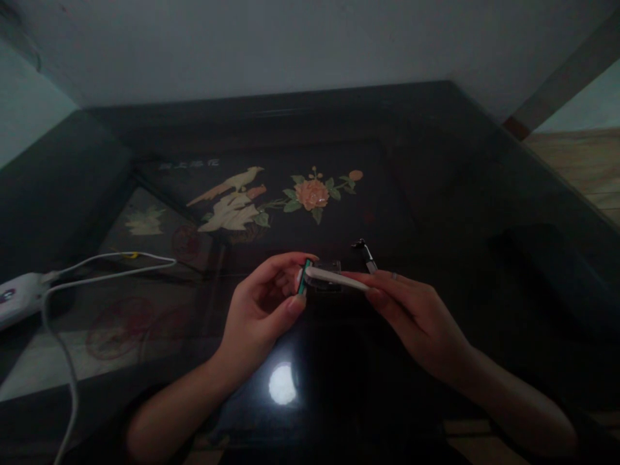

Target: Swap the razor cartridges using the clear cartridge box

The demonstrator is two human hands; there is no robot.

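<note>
Both my hands meet over a dark glossy table [436, 194]. My right hand [411, 316] grips the white handle of a razor [334, 278], which lies level and points left. My left hand [264, 303] pinches the razor's green-edged head [305, 276] between thumb and fingers. Just behind the razor a small dark clear-cornered piece [332, 266] lies on the table or is held; I cannot tell which. A small black and silver tool [364, 250] rests on the table just beyond my right fingers.
The tabletop carries an inlaid bird [232, 194] and flower [312, 192] picture. A white device [17, 297] with white cables [97, 268] lies at the left edge. A lamp glare [282, 384] reflects near me. A wooden floor [581, 161] shows at right.
</note>
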